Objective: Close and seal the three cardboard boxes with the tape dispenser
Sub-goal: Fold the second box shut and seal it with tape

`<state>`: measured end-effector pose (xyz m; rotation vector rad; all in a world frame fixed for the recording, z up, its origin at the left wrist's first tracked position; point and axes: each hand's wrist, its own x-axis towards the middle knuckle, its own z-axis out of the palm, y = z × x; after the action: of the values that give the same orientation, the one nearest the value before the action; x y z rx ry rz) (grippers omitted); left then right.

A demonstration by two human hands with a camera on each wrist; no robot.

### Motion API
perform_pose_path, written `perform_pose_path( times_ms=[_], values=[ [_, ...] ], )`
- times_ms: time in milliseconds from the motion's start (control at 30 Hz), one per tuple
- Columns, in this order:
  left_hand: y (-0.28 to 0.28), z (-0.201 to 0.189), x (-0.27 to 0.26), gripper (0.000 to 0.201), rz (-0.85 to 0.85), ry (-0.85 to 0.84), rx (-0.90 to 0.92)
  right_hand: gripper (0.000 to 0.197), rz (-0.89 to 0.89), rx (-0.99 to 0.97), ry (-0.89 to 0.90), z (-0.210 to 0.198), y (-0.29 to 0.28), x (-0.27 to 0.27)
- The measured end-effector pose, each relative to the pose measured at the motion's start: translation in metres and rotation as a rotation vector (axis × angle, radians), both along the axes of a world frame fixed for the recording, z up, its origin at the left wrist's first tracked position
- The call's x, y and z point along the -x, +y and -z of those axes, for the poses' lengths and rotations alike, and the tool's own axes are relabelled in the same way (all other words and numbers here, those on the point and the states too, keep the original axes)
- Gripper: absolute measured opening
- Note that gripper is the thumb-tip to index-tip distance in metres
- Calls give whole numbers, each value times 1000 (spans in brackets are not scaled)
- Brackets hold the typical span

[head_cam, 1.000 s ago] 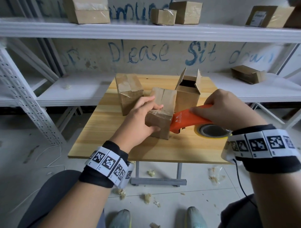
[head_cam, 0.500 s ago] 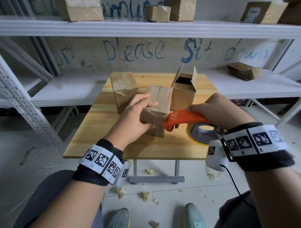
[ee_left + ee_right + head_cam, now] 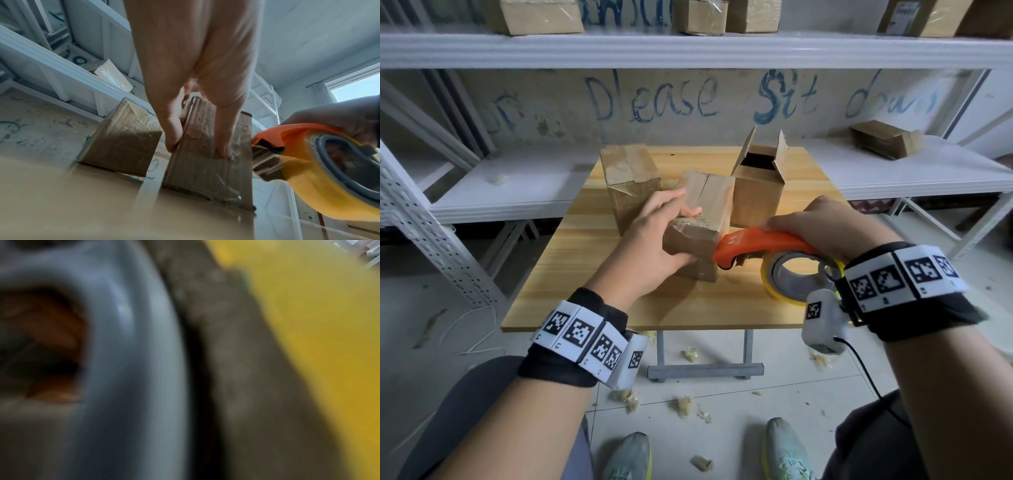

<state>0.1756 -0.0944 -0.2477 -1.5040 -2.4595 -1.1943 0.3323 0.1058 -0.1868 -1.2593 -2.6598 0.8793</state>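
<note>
Three cardboard boxes stand on the wooden table (image 3: 599,291). My left hand (image 3: 654,236) grips the middle box (image 3: 705,205), fingers on its closed top flaps and thumb on the near face; in the left wrist view the same box (image 3: 201,162) shows shiny tape down its front. My right hand (image 3: 832,222) grips the orange tape dispenser (image 3: 760,243) with its yellow tape roll (image 3: 774,281); the dispenser (image 3: 287,139) nose sits at the box's near right corner. The left box (image 3: 630,178) is closed and taped. The right box (image 3: 756,192) stands behind with flaps up. The right wrist view is a blur of the tape roll (image 3: 308,321).
White metal shelving (image 3: 688,48) runs behind and above the table, carrying several more boxes (image 3: 887,138). Crumpled tape scraps (image 3: 685,406) litter the tiled floor by my shoes. The table's near strip is bare wood.
The dispenser nose has stayed at the box's near right corner while my right hand and the roll rose slightly. My left hand keeps its grip on the box.
</note>
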Motion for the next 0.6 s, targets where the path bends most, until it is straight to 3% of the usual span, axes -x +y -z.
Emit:
perform_pose_path(
  times_ms=[100, 200, 467, 600],
  values=[
    [1, -1, -1, 64, -9, 4, 5, 66, -45, -23, 24, 2, -2, 1],
    [1, -1, -1, 63, -10, 3, 10, 83, -55, -19, -23, 2, -2, 1],
    [-1, -1, 1, 64, 14, -42, -10, 51, -28, 51, -62, 0, -6, -7],
    [-2, -2, 0, 64, 22, -53, -18, 59, 11, 96, -67, 2, -5, -6]
  ],
)
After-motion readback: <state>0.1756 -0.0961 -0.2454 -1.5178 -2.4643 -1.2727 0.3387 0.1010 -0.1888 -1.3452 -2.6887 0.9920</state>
